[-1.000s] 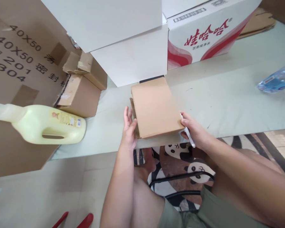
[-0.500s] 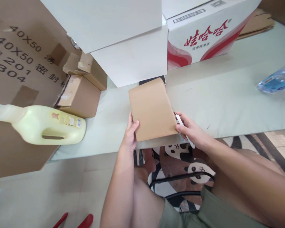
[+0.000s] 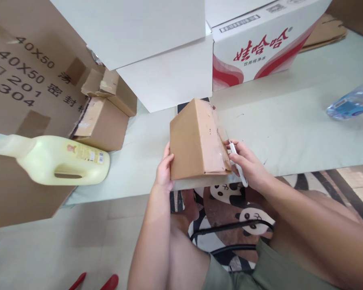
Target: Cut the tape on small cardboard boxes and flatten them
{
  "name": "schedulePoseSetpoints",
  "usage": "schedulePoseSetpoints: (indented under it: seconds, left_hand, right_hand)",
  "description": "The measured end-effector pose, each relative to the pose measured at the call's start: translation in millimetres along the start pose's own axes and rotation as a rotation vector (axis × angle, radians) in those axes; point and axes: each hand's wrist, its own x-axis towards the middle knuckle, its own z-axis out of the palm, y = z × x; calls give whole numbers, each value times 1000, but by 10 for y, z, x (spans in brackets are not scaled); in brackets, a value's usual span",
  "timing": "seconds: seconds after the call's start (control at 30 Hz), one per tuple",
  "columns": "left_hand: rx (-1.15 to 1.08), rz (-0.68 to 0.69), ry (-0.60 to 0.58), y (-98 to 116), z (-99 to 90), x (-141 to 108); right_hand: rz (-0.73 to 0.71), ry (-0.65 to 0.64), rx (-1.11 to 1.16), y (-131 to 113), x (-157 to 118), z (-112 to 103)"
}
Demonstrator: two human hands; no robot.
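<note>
- Head view, hands: two, both bare, forearms reaching forward from the lap, palms turned inward.
- Left hand [image 3: 163, 171]: wrist nearly straight, thumb against the left edge of the small brown box [image 3: 186, 141], fingers behind it; grip part-curled, box held between thumb and fingers.
- Right hand [image 3: 249, 163]: fingers curled closely round one white-handled tool [image 3: 238, 167], its thin tip towards the box; fingertips at the box's right edge.
- Small brown box: one, tilted, between the two hands at the near edge of the table [image 3: 269, 141]; taped, marked side turned to the right. Inside hidden; whether it rests on the cloth, I cannot tell from where I stand.
- Flat dark-topped item [image 3: 181, 108]: one, partly hidden behind the box.
- White boxes [image 3: 175, 72]: at least two, stacked; contents hidden.
- White-and-red carton [image 3: 266, 50]: one, beside the stack; contents hidden.
- Brown boxes at left [image 3: 109, 125]: two, near the large printed carton [image 3: 9, 92].
- Pale yellow jug [image 3: 87, 165]: one, with a moulded handle; fill level unclear.
- Clear bottle [image 3: 352, 100]: one, blue-labelled, far right; fill level unclear.
- Red objects [image 3: 110, 282]: two, on the floor, cut by the frame.
</note>
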Motion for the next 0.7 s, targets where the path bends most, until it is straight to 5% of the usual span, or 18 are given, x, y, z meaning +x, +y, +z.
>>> schedulePoseSetpoints:
  seconds: [0.3, 0.43, 0.57, 0.7]
  left_hand:
    - [144, -39, 49, -21, -28, 41]
    - [287, 142, 111, -62, -112, 101]
    - [211, 234, -8, -12, -230, 89]
    - [302, 617, -154, 106, -275, 21]
  right_hand:
    - [-102, -40, 29, -20, -25, 12]
    - [-108, -130, -40, -56, -51, 20]
    - [-137, -196, -114, -51, -56, 20]
    - [-219, -270, -179, -29, -63, 45]
